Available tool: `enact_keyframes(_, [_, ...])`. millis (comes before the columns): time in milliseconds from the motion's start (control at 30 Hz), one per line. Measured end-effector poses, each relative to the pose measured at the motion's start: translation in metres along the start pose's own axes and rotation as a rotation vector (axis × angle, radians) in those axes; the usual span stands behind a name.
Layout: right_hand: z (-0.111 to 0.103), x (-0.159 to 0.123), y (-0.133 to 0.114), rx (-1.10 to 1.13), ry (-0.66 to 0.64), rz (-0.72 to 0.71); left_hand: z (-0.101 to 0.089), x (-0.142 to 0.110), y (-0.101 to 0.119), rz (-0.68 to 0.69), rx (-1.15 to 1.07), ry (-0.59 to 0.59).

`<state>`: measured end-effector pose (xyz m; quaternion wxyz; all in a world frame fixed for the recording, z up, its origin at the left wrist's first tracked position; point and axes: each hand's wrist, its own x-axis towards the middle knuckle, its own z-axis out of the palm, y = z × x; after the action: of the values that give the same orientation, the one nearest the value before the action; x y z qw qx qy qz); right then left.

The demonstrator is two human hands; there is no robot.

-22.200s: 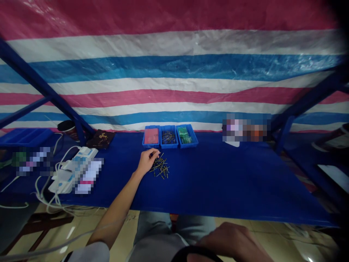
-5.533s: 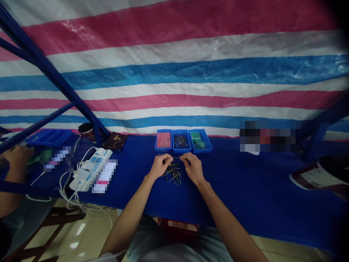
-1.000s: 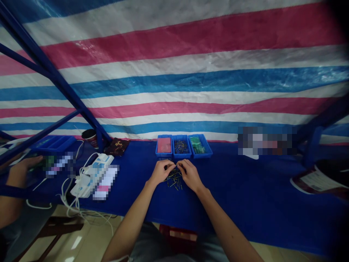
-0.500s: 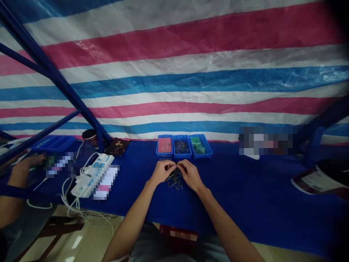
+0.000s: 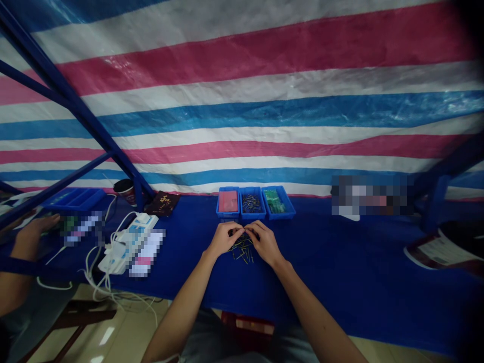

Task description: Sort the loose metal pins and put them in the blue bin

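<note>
Over a small pile of thin, dark-and-gold metal rods [image 5: 244,251], my left hand [image 5: 223,238] and my right hand [image 5: 263,241] meet at their fingertips. Both are closed in a pinch on what seems to be one thin metal rod, mostly hidden by the fingers. Just beyond them stand three blue bins side by side. The left bin [image 5: 228,215] holds a pink block or pad [image 5: 228,200], the middle bin [image 5: 252,215] more thin rods [image 5: 251,202], and the right bin [image 5: 282,216] green pieces in clear wrapping [image 5: 275,200].
A white power strip [image 5: 126,247] with tangled cables lies left on the blue table [image 5: 333,282], near a dark packet [image 5: 163,203] and a cup [image 5: 124,189]. A co-worker's hand [image 5: 34,229] is at far left. A large round container [image 5: 442,247] stands right.
At first only my left hand was at the pile, my right down by my lap. Later both held a thin rod between them, slightly apart; now their fingertips touch. Little differs over the last second.
</note>
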<state>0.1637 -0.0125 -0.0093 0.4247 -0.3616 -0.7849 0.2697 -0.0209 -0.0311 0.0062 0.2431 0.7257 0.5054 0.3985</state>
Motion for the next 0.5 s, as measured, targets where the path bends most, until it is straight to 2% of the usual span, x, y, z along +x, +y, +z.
enact_keyframes(500, [-0.0007, -0.0001, -0.0018, -0.018, 0.023, 0.014, 0.0011, -0.0002, -0.0025, -0.004, 0.002, 0.005])
